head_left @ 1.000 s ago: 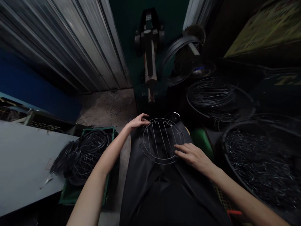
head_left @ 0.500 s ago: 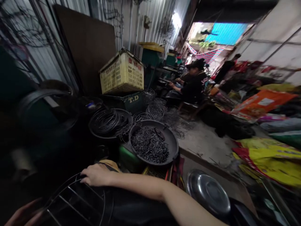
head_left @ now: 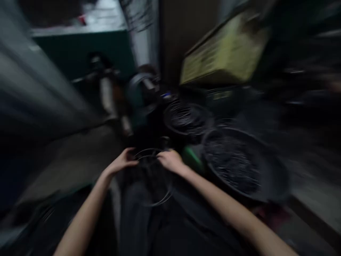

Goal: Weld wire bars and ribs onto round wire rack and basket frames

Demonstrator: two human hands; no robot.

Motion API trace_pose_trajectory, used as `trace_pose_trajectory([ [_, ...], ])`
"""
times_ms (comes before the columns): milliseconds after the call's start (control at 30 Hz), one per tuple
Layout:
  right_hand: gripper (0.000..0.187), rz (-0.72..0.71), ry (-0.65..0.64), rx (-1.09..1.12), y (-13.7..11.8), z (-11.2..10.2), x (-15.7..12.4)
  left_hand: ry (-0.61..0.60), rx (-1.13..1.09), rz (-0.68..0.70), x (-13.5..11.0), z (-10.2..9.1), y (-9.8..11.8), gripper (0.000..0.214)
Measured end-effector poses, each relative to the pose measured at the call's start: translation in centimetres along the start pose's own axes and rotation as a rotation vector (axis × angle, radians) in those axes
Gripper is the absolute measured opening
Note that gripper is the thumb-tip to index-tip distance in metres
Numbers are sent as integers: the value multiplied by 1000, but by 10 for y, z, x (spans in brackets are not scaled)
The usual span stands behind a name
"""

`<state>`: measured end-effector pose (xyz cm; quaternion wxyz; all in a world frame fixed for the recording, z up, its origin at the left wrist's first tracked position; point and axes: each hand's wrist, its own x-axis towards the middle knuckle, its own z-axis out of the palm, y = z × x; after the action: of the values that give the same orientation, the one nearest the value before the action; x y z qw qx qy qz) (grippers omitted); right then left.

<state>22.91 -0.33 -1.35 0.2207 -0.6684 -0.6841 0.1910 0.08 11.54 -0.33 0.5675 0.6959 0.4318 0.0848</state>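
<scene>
- Black cloth (head_left: pixel 183 220) covers the lap; over it sits the round, silvery wire frame (head_left: pixel 157 204).
- At the frame's far left rim, the left hand (head_left: pixel 122 163) has thumb and fingers parted; at its far right, the right hand (head_left: pixel 172 160) bends its fingers to the wire (blur hides whether either truly grips, so I cannot tell).
- Good handling, I judge, means light fingertips at opposite sides, even pressure and a level rim, lest thin wire bend.
- Right of the lap come a glossy green curved object (head_left: pixel 194 158) and a wide, dark, round pan (head_left: pixel 274 181) heaped with small metal pieces (head_left: pixel 231 163).
- Dull brownish floor (head_left: pixel 69 160) lies left.
- Beyond, in dim light, stand a dark green machine (head_left: pixel 77 53) and a yellow, box-shaped crate (head_left: pixel 223 49).
</scene>
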Motion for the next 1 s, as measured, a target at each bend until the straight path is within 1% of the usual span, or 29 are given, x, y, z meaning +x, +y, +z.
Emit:
trace_pose_trajectory([
  [67,29,-14,-35,18,9,9,4,85,-45,-63,1,-2,0,76],
  [100,30,-15,-47,16,13,15,7,120,-67,-94,4,-6,-5,79],
  [133,30,-17,-57,13,15,20,10,128,-87,-101,6,-10,-11,81],
  [200,29,-12,-47,-24,17,25,9,88,-95,-25,5,-15,-23,81],
  [300,26,-2,-19,-78,13,25,-2,78,-101,50,-1,-10,-30,74],
  [433,26,42,-41,-85,13,24,-6,80,-88,98,-2,-5,-27,56],
  [533,26,23,-26,-59,17,24,-5,19,-2,118,0,-6,-22,38],
  [600,26,-13,5,-61,19,25,-5,-34,49,124,1,-6,-20,32],
  [700,25,-25,1,-60,22,24,-6,-64,77,149,2,-6,-19,29],
  [833,24,-17,-44,-10,25,23,-6,-47,90,172,4,-3,-19,28],
  [1000,24,-45,-25,26,25,22,-6,-30,121,170,3,-2,-17,28],
])
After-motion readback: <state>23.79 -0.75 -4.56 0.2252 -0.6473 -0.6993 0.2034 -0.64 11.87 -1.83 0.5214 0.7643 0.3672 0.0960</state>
